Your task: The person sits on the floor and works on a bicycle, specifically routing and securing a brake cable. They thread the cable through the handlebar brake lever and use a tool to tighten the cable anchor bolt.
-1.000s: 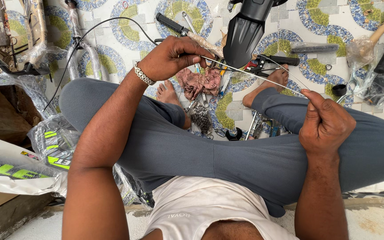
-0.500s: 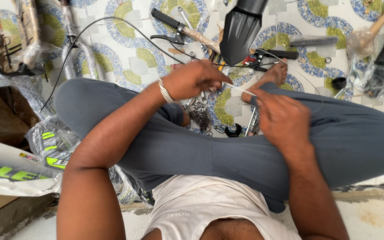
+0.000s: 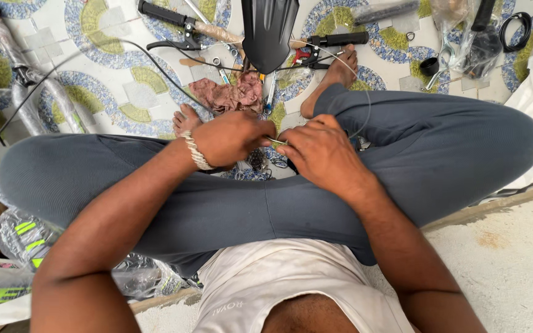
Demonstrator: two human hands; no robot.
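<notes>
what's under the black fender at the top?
The black fender overlaps a pinkish rag, some spanners and a thin wire on the tiled floor. Whatever lies beneath its middle is covered.

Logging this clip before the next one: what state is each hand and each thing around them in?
Left hand: closed, pinching the thin wire.
Right hand: closed on the same wire, close beside the left.
Thin wire: looped, curving over the right knee.
Pink rag: crumpled on the tiled floor.
Black mudguard: lying on the floor.
Black grip: lying by the foot.
</notes>
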